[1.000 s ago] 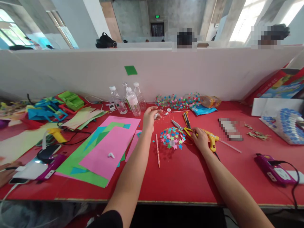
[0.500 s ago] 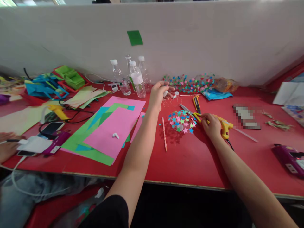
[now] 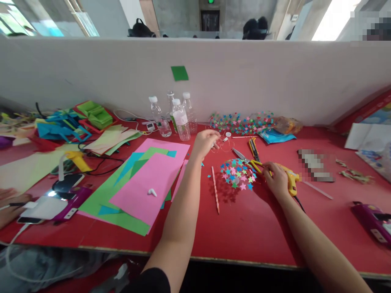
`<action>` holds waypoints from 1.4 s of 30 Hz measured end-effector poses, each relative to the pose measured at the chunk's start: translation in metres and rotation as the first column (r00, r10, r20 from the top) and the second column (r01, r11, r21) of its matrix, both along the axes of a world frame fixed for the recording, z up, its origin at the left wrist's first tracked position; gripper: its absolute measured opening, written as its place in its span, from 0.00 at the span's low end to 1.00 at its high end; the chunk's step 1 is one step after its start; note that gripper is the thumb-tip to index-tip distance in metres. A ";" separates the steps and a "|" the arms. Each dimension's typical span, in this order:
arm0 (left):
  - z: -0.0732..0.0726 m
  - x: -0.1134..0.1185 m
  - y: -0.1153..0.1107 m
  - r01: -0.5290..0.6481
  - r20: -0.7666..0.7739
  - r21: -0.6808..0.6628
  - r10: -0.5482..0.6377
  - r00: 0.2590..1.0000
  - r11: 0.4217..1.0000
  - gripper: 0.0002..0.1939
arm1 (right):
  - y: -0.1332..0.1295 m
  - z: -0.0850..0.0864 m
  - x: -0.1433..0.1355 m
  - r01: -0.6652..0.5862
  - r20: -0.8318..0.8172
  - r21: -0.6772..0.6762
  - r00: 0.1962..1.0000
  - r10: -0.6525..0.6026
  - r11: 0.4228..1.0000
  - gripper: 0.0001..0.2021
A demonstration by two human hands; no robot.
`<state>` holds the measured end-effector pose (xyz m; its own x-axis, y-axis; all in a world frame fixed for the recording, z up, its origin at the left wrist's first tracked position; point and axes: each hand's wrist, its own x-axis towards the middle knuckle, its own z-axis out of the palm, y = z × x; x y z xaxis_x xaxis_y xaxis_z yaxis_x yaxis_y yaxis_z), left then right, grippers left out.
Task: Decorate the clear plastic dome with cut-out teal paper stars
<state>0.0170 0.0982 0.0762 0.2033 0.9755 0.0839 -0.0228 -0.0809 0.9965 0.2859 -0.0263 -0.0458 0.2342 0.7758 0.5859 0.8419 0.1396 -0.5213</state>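
Over the red table (image 3: 244,228), my left hand (image 3: 208,143) has its fingers pinched together; a small whitish thing shows at them, too small to name. Just right of it lie a white cap (image 3: 228,134) and thin clear loops. My right hand (image 3: 275,177) is closed at the yellow handles of the scissors (image 3: 241,154), whose blades point up and left. Beside the scissors sits a dome of colourful stars (image 3: 238,173). A yellow glue gun (image 3: 292,181) lies partly behind my right hand. The yellow cutter (image 3: 253,148) rests above the scissors.
Pink and green paper sheets (image 3: 143,183) with a white earbud (image 3: 152,192) lie to the left. Plastic bottles (image 3: 182,122) stand near the partition (image 3: 122,73). Between the sheets and the star dome is a pink pencil (image 3: 215,191). Another person's hand (image 3: 10,211) is at the far left.
The camera view has tilted up, so the table sits lower. My left hand's fingers, spread before, have drawn together. My right hand remains at the scissors' handles.
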 end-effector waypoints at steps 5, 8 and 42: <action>-0.008 0.004 0.004 -0.019 -0.007 0.031 0.019 1.000 0.999 0.05 | -0.003 -0.001 0.000 -0.010 -0.038 -0.003 0.999 0.010 1.000 0.07; -0.010 0.001 0.006 -0.043 -0.040 0.047 0.045 0.998 0.998 0.04 | -0.005 -0.003 0.000 -0.033 -0.059 -0.018 0.998 0.032 0.999 0.08; 0.030 -0.020 -0.028 0.166 0.067 0.087 -0.172 0.983 0.982 0.07 | 0.106 0.122 -0.060 -0.602 -0.349 -0.204 0.782 0.517 0.772 0.13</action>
<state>-0.0030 0.0706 0.1066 0.3546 0.9171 0.1823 -0.1167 -0.1500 0.9818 0.2254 0.0795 0.0765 -0.1876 0.9367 0.2955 0.4885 0.3500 -0.7993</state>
